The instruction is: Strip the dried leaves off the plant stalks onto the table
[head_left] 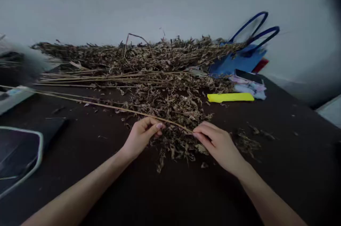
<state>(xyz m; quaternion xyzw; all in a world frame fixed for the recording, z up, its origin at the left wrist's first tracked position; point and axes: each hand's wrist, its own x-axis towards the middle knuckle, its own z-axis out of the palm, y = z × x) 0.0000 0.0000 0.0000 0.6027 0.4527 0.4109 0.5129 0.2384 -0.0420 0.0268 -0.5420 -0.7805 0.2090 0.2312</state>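
A long thin dried stem (106, 106) runs from the far left across the dark table to my hands. My left hand (142, 135) pinches it between thumb and fingers. My right hand (217, 144) pinches its end at the fingertips, a little to the right. Below and between both hands lies a heap of dried crumbled leaves (176, 112). Behind it lie a bundle of bare stems (101, 77) and a long pile of dried leafy stalks (138, 53) along the wall.
A blue bag with looped handles (239, 60) stands at the back right, with a yellow flat object (230, 97) and a pale cloth (250, 87) in front of it. A dark tray with a light rim (18, 155) sits at the left edge. A white device (14, 96) lies beyond it.
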